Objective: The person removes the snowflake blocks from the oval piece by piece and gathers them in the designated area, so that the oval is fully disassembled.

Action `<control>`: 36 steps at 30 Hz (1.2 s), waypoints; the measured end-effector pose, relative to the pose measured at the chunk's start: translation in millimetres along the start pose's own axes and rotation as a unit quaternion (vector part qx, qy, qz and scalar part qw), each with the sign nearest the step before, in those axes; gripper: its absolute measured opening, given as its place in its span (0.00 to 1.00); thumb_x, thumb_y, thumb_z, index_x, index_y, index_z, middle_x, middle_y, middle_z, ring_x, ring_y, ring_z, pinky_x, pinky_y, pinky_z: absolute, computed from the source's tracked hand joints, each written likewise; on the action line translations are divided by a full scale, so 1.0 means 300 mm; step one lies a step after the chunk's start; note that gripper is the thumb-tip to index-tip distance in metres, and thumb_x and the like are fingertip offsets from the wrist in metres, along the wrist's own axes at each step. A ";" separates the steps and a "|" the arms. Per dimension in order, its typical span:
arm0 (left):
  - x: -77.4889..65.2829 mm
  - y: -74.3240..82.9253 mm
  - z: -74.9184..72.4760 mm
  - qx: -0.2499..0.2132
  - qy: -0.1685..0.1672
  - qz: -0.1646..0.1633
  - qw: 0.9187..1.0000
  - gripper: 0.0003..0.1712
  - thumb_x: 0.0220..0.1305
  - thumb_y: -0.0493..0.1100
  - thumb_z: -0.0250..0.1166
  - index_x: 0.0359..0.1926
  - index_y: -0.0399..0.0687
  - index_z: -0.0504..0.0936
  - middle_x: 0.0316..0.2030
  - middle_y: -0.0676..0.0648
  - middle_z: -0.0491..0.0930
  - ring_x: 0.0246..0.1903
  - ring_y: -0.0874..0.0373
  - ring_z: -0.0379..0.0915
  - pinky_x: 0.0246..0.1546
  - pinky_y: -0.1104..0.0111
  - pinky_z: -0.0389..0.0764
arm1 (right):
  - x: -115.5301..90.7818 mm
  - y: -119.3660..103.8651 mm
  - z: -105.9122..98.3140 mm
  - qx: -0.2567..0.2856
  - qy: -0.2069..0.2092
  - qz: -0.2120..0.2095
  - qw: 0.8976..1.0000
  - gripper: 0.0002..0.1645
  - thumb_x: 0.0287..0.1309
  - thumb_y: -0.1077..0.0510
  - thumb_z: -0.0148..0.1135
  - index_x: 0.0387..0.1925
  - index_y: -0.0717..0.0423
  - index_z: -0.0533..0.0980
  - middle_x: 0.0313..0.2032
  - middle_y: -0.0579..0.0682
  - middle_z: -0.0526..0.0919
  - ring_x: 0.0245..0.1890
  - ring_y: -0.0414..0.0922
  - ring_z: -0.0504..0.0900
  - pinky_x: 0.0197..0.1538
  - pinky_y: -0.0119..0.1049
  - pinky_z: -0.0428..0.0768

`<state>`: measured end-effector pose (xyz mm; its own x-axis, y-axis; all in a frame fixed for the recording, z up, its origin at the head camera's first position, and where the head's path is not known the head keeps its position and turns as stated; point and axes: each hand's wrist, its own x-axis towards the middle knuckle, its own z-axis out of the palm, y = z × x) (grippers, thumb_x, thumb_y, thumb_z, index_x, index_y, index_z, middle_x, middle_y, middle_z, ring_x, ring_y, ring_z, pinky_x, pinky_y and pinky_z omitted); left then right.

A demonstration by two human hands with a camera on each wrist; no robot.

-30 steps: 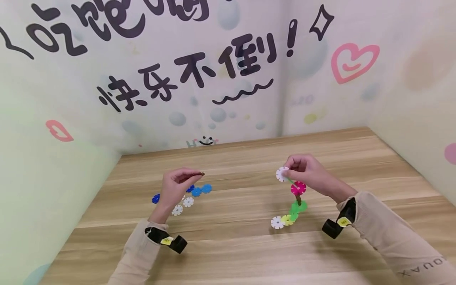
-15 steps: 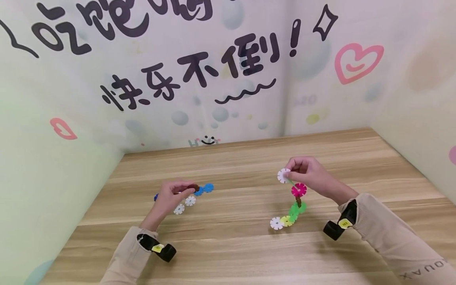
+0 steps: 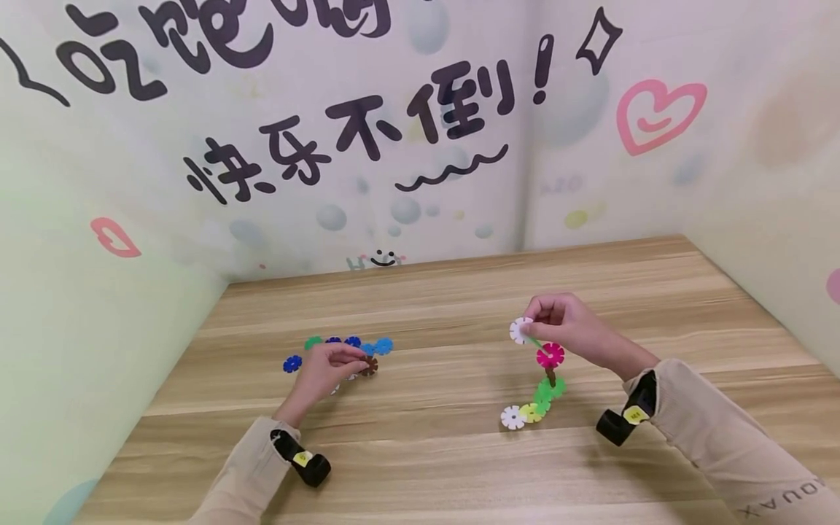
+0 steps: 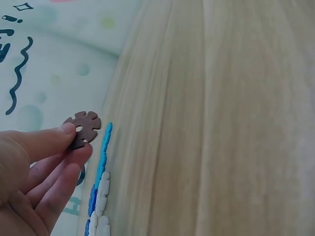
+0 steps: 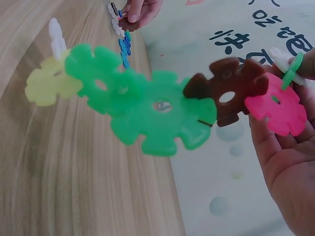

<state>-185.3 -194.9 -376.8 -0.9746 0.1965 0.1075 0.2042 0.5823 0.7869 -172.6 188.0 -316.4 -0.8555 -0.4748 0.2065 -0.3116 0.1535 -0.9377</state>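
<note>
Between thumb and fingertips, my left hand (image 3: 323, 375) pinches a brown notched plastic disc (image 4: 87, 129), its toothed edge and centre hole showing in the left wrist view. My right hand (image 3: 569, 328) grips the white disc (image 3: 520, 331) at the top of a chain of interlocked discs. Down from there run a thin green disc seen edge-on, a pink disc (image 3: 550, 356), a brown one (image 5: 227, 92), two green ones (image 5: 162, 113), a yellow one (image 5: 49, 83) and a white end disc (image 3: 513, 417). The chain hangs below the hand.
Around my left hand lie loose discs: a green one (image 3: 313, 342), several dark blue ones (image 3: 292, 363), light blue ones (image 3: 383, 345) and white ones (image 4: 102, 196), partly hidden by the hand. The wooden table (image 3: 446, 467) ends at printed fabric walls (image 3: 459, 219) behind and at the sides.
My left hand has come down over the loose discs with the brown disc, which has turned from edge-on to face-on. My right hand and the chain have sunk slightly.
</note>
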 end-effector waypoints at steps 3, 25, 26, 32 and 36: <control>0.008 -0.006 0.006 0.017 -0.005 -0.005 1.000 0.08 0.49 0.35 0.67 0.33 0.39 0.83 0.30 0.44 0.81 0.28 0.57 0.78 0.28 0.71 0.79 | 0.000 0.001 -0.002 -0.002 -0.002 0.003 1.000 0.05 0.53 0.67 0.56 0.24 0.60 0.71 0.23 0.46 0.76 0.21 0.35 0.71 0.24 0.25 0.72; 0.035 -0.024 0.010 0.080 -0.035 -0.024 0.996 0.08 0.47 0.37 0.69 0.30 0.39 0.83 0.24 0.49 0.80 0.22 0.61 0.75 0.24 0.72 0.77 | -0.002 -0.003 -0.001 0.014 -0.015 0.012 1.000 0.06 0.53 0.68 0.56 0.23 0.58 0.71 0.23 0.45 0.76 0.22 0.35 0.71 0.25 0.25 0.73; 0.036 -0.024 0.010 0.083 -0.034 -0.022 0.996 0.08 0.47 0.37 0.69 0.30 0.39 0.82 0.23 0.49 0.79 0.22 0.61 0.75 0.24 0.72 0.77 | -0.003 -0.003 -0.001 0.014 -0.015 0.012 1.000 0.06 0.53 0.68 0.56 0.23 0.58 0.71 0.23 0.46 0.76 0.22 0.35 0.71 0.25 0.25 0.73; 0.037 -0.018 0.007 0.094 -0.038 -0.020 0.995 0.09 0.46 0.38 0.69 0.30 0.40 0.82 0.23 0.51 0.78 0.23 0.61 0.74 0.25 0.72 0.76 | -0.005 -0.008 0.000 0.015 -0.013 0.015 1.000 0.06 0.53 0.67 0.56 0.23 0.58 0.71 0.24 0.46 0.76 0.23 0.35 0.72 0.26 0.25 0.73; 0.038 0.004 -0.001 0.083 -0.032 -0.011 0.996 0.10 0.48 0.38 0.68 0.33 0.39 0.81 0.25 0.50 0.78 0.25 0.61 0.74 0.26 0.72 0.77 | -0.004 -0.009 0.001 0.007 -0.013 0.017 1.000 0.05 0.54 0.66 0.56 0.24 0.59 0.71 0.24 0.47 0.76 0.23 0.36 0.72 0.26 0.25 0.73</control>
<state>-196.2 -192.2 -374.3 -0.9724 0.2284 0.0478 0.1997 0.7082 0.6772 -170.6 187.9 -314.1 -0.8550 -0.4910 0.1669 -0.2761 0.1586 -0.9480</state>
